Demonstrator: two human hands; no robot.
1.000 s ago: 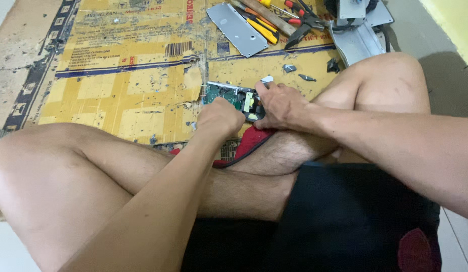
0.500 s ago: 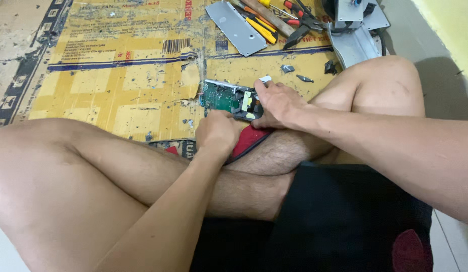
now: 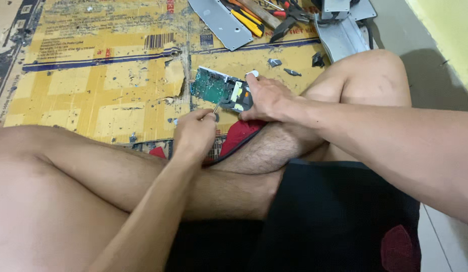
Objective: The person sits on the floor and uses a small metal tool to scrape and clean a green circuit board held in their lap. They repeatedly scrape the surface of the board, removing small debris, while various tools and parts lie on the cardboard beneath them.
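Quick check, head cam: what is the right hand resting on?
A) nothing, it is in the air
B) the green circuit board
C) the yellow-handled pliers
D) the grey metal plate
B: the right hand lies on the near end of the green circuit board on the cardboard sheet, while the yellow-handled pliers and grey metal plate lie untouched further away.

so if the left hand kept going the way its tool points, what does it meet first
Most likely the green circuit board: the left hand aims a thin tool up at its near edge, though depth is unclear.
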